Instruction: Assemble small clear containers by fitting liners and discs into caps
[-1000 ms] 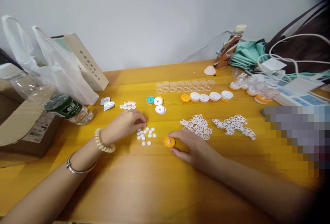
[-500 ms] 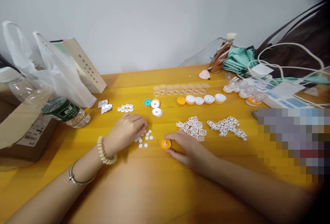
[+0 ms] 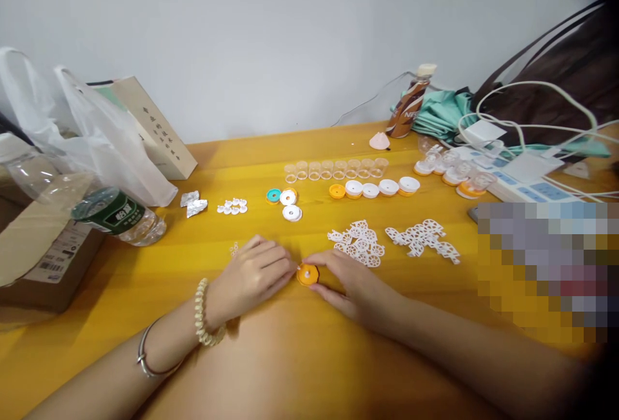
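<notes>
Your right hand (image 3: 355, 284) has an orange round piece (image 3: 307, 280) between thumb and fingers; that grip is closed only as far as the rim it pinches. The piece sits low over the desk (image 3: 300, 368), in front of you, and a small white peg (image 3: 307, 273) stands at its centre. Your left hand (image 3: 258, 271) is brought up close on the piece's left side, fingertips bunched at its edge. You show a speck of white there, but I cannot tell whether that grip has hold of anything.

Behind your hands stands a row of clear cups (image 3: 340, 170). In front of them run shallow round caps (image 3: 389, 186), white and orange, set side by side; farther left, teal and white caps (image 3: 291, 212) form a small cluster. On your right, near the power strip (image 3: 536, 193), clear domes (image 3: 476, 180) enclose white parts and sit on white or orange bases.

At your left, the water bottle (image 3: 118, 213) has clear liquid in its lower part. It is in front of an open cardboard box (image 3: 33, 278), whose contents I cannot make out, and the white plastic bag (image 3: 116, 149). A brown-labelled drink bottle (image 3: 409, 107) stands by the wall.
</notes>
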`<move>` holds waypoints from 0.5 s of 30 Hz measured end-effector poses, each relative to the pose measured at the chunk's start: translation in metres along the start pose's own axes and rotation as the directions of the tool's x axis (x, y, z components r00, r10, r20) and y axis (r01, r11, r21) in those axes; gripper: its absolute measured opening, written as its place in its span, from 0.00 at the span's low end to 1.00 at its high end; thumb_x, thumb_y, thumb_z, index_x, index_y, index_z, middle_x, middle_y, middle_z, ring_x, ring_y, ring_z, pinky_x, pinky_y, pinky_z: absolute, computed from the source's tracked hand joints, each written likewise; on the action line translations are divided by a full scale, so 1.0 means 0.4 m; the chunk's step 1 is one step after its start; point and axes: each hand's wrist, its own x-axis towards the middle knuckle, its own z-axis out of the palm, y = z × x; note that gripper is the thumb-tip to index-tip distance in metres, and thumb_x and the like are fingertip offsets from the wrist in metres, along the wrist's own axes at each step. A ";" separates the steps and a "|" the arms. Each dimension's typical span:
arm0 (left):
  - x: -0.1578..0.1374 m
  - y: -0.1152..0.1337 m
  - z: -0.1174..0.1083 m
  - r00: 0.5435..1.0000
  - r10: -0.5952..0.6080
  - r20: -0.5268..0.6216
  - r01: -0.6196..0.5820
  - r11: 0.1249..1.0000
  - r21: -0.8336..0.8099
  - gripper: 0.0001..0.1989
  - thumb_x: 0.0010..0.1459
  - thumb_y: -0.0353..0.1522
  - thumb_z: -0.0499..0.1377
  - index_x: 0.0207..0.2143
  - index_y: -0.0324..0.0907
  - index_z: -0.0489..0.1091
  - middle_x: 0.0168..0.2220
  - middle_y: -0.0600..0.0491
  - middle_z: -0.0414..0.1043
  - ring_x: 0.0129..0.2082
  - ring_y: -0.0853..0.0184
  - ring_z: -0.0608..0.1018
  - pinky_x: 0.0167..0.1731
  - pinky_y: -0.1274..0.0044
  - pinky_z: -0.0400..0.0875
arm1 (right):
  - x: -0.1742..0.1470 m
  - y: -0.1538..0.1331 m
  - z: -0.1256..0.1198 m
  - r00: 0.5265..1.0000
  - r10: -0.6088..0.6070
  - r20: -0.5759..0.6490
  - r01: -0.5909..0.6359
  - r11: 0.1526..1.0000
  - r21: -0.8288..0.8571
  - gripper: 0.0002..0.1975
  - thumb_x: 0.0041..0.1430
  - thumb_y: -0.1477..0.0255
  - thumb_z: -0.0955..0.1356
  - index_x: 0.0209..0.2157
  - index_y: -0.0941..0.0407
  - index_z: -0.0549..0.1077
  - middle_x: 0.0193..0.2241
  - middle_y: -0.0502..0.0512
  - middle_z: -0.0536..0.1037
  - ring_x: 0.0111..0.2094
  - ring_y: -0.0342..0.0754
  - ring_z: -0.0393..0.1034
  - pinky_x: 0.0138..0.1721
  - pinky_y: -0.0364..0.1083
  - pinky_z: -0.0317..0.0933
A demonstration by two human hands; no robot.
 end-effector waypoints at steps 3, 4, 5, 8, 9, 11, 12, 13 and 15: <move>0.001 0.004 0.004 0.999 0.034 -0.026 -0.033 0.999 0.030 0.05 0.61 0.28 0.52 0.36 0.40 0.68 0.31 0.53 0.73 0.30 0.70 0.71 0.31 0.76 0.58 | 0.001 -0.002 0.001 1.000 -0.015 0.003 0.015 1.000 0.000 0.13 0.56 0.77 0.64 0.44 0.58 0.65 0.38 0.59 0.74 0.41 0.49 0.67 0.41 0.48 0.63; 0.002 0.006 0.006 0.999 0.045 -0.031 -0.044 0.998 0.041 0.06 0.61 0.28 0.52 0.36 0.39 0.68 0.31 0.53 0.73 0.30 0.70 0.71 0.31 0.76 0.58 | 0.001 -0.002 0.001 1.000 -0.019 0.002 0.019 1.000 -0.001 0.12 0.56 0.77 0.64 0.44 0.58 0.65 0.38 0.59 0.74 0.41 0.49 0.67 0.41 0.48 0.63; 0.002 0.008 0.008 0.998 0.057 -0.036 -0.055 0.997 0.048 0.06 0.61 0.28 0.52 0.37 0.39 0.68 0.31 0.53 0.73 0.30 0.70 0.71 0.31 0.76 0.58 | 0.001 -0.002 0.002 1.000 -0.022 0.000 0.022 1.000 -0.003 0.12 0.56 0.77 0.64 0.43 0.58 0.65 0.38 0.58 0.74 0.41 0.49 0.67 0.41 0.48 0.63; 0.000 0.009 0.013 0.996 0.089 -0.031 -0.087 0.995 0.053 0.06 0.61 0.28 0.51 0.37 0.39 0.68 0.33 0.53 0.73 0.32 0.70 0.71 0.33 0.75 0.59 | 0.001 -0.001 0.003 1.000 -0.024 0.002 0.024 1.000 -0.005 0.12 0.55 0.77 0.65 0.43 0.58 0.65 0.38 0.58 0.74 0.40 0.49 0.67 0.41 0.48 0.63; -0.002 0.009 0.015 0.995 0.097 -0.025 -0.096 0.994 0.053 0.06 0.61 0.28 0.51 0.38 0.39 0.68 0.33 0.52 0.73 0.32 0.70 0.71 0.34 0.75 0.59 | 0.001 -0.001 0.003 1.000 -0.024 0.004 0.024 1.000 -0.005 0.13 0.55 0.77 0.65 0.43 0.57 0.65 0.38 0.58 0.74 0.40 0.49 0.67 0.41 0.48 0.63; -0.005 0.009 0.018 0.994 0.108 -0.014 -0.107 0.993 0.051 0.06 0.61 0.27 0.52 0.38 0.39 0.68 0.34 0.52 0.73 0.33 0.69 0.71 0.34 0.75 0.59 | 0.001 -0.001 0.003 1.000 -0.027 0.008 0.027 1.000 -0.004 0.13 0.55 0.77 0.65 0.44 0.58 0.65 0.37 0.58 0.74 0.40 0.48 0.67 0.41 0.48 0.64; -0.006 0.009 0.019 0.994 0.108 -0.008 -0.108 0.993 0.051 0.06 0.61 0.27 0.52 0.39 0.38 0.67 0.34 0.52 0.73 0.33 0.69 0.71 0.34 0.75 0.59 | 0.002 -0.001 0.002 1.000 -0.030 0.007 0.030 1.000 -0.005 0.13 0.56 0.77 0.65 0.44 0.58 0.65 0.37 0.58 0.74 0.40 0.48 0.67 0.40 0.48 0.64; -0.007 0.008 0.020 0.994 0.108 -0.004 -0.107 0.993 0.051 0.06 0.61 0.27 0.52 0.39 0.38 0.67 0.34 0.52 0.73 0.33 0.69 0.71 0.34 0.75 0.59 | 0.002 -0.002 0.002 0.999 -0.034 0.005 0.034 0.999 -0.006 0.12 0.56 0.77 0.65 0.43 0.58 0.65 0.37 0.58 0.74 0.40 0.48 0.67 0.40 0.47 0.64; -0.008 0.008 0.022 0.994 0.106 0.004 -0.106 0.993 0.053 0.07 0.61 0.27 0.52 0.40 0.38 0.67 0.34 0.52 0.73 0.33 0.70 0.71 0.34 0.75 0.59 | 0.003 -0.003 0.002 0.999 -0.039 -0.002 0.039 0.999 -0.009 0.12 0.55 0.78 0.65 0.43 0.58 0.65 0.37 0.58 0.74 0.39 0.48 0.67 0.40 0.47 0.64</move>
